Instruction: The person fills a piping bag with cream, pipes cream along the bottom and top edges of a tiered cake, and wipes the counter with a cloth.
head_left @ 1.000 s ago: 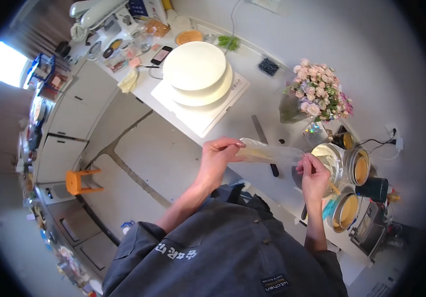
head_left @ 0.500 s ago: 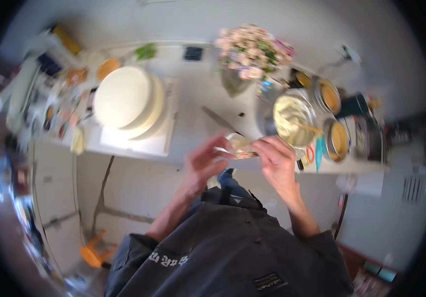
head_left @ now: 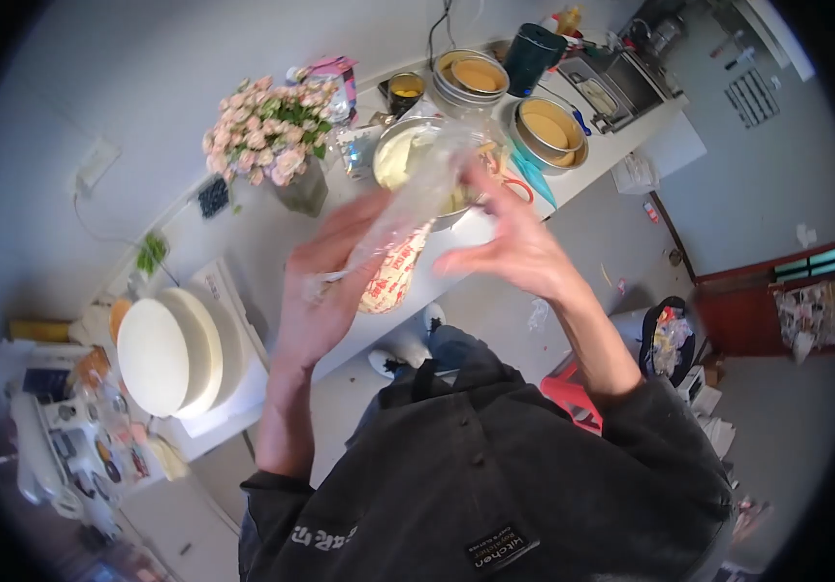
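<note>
My left hand (head_left: 325,276) is closed around a clear plastic piping bag (head_left: 398,267), which has red print on its lower part and looks pale inside. The bag's loose upper part stretches up and right, blurred by motion. Beside that upper end, my right hand (head_left: 519,242) has its thumb spread away from its fingers; whether the fingertips touch the plastic is unclear. Behind the bag, a metal bowl (head_left: 381,160) of pale cream (head_left: 396,160) is partly hidden. A teal piping bag (head_left: 531,177) lies to the right of the bowl.
A white round two-layer cake (head_left: 156,354) stands at the left on a white board (head_left: 233,301). Pink roses (head_left: 267,131) in a vase (head_left: 303,189) stand at the back. Round tins with sponge cake (head_left: 548,124) sit at the right. A red stool (head_left: 573,393) is on the floor.
My view has turned toward the right. The bag now hangs lengthwise from my left hand, its top pulled up, and my right hand has spread from its pinch on it.
</note>
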The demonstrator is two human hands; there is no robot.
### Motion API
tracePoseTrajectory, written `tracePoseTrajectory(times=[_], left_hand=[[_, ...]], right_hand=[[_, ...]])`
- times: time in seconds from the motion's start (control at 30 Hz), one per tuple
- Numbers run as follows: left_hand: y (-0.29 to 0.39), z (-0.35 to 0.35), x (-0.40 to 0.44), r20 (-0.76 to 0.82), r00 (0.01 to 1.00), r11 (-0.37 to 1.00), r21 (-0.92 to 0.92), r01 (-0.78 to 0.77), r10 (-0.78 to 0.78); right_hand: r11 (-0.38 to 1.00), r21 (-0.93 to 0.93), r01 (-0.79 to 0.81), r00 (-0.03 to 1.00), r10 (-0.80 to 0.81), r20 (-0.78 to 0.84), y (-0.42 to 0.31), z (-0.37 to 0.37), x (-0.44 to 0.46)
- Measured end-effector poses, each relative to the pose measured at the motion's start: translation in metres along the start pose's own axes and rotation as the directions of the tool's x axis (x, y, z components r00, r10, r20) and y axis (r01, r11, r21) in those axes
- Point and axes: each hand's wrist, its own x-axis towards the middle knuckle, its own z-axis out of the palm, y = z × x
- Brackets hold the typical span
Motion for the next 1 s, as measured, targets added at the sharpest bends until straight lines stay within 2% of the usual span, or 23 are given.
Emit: tracePoseTrajectory(times=[0.03,0.07,0.13,0.17,0.2,0.23,0.27,0.3,0.37,0.4,0.47,0.6,0.67,0.73,0.83,0.93,1.0], left_hand=[[0.006,0.007,0.011,0.018,0.991,0.958,0.254,-0.133,0.132],[0.011,0.016,0.027,0.064,0.964,0.836,0.485,-0.257,0.259],[0.025,0.026,0.050,0.167,0.938,0.667,0.666,-0.334,0.303],[0.038,0.026,0.059,0.200,0.951,0.686,0.659,-0.309,0.236],[0.049,0.027,0.070,0.233,0.958,0.701,0.655,-0.283,0.169],[0.056,0.031,0.081,0.276,0.922,0.643,0.661,-0.387,0.271],[0.059,0.037,0.092,0.285,0.910,0.701,0.581,-0.414,0.301],[0.060,0.045,0.100,0.282,0.902,0.755,0.496,-0.428,0.326],[0.055,0.062,0.116,0.223,0.839,0.663,0.527,-0.532,0.496],[0.050,0.071,0.124,0.210,0.753,0.495,0.639,-0.588,0.623],[0.043,0.094,0.139,0.202,0.606,0.296,0.729,-0.618,0.769],[0.002,0.156,0.164,0.052,0.538,0.386,0.637,-0.667,0.842],[-0.028,0.179,0.172,-0.054,0.606,0.520,0.576,-0.630,0.794],[-0.053,0.196,0.172,-0.176,0.746,0.719,0.474,-0.508,0.642],[-0.081,0.200,0.178,-0.186,0.905,0.832,0.495,-0.249,0.382],[-0.113,0.204,0.192,-0.268,0.896,0.797,0.587,-0.141,0.355],[-0.123,0.200,0.196,-0.285,0.894,0.821,0.554,-0.139,0.344]], right_hand=[[0.987,0.158,-0.009,0.991,-0.013,0.135,0.003,0.005,0.002],[0.950,0.310,-0.035,0.962,-0.051,0.267,0.004,0.010,0.007],[0.984,0.157,-0.086,0.988,0.064,0.143,-0.013,0.017,0.022],[0.988,0.089,-0.124,0.990,0.117,0.075,-0.018,0.020,0.029],[0.997,0.070,0.022,0.998,-0.018,-0.054,-0.013,0.022,0.035],[0.987,0.030,0.160,0.973,-0.153,-0.170,-0.005,0.023,0.043],[0.957,-0.025,0.288,0.921,-0.284,-0.268,0.002,0.022,0.048],[0.956,-0.074,0.285,0.928,-0.294,-0.228,0.006,0.014,0.050],[0.937,-0.163,0.308,0.936,-0.329,-0.121,0.009,-0.012,0.054],[0.924,-0.162,0.347,0.926,-0.365,-0.101,0.013,-0.025,0.055],[0.911,-0.140,0.388,0.914,-0.400,-0.068,0.026,-0.046,0.058],[0.948,-0.052,0.314,0.944,-0.318,-0.089,0.072,-0.061,0.072],[0.960,0.004,0.279,0.957,-0.278,-0.087,0.094,-0.058,0.078],[0.967,0.049,0.251,0.966,-0.247,-0.073,0.112,-0.055,0.083],[0.968,0.094,0.234,0.972,-0.231,-0.042,0.131,-0.047,0.089],[0.966,0.129,0.226,0.974,-0.227,-0.001,0.145,-0.037,0.098],[0.964,0.143,0.224,0.973,-0.230,0.022,0.152,-0.030,0.100]])
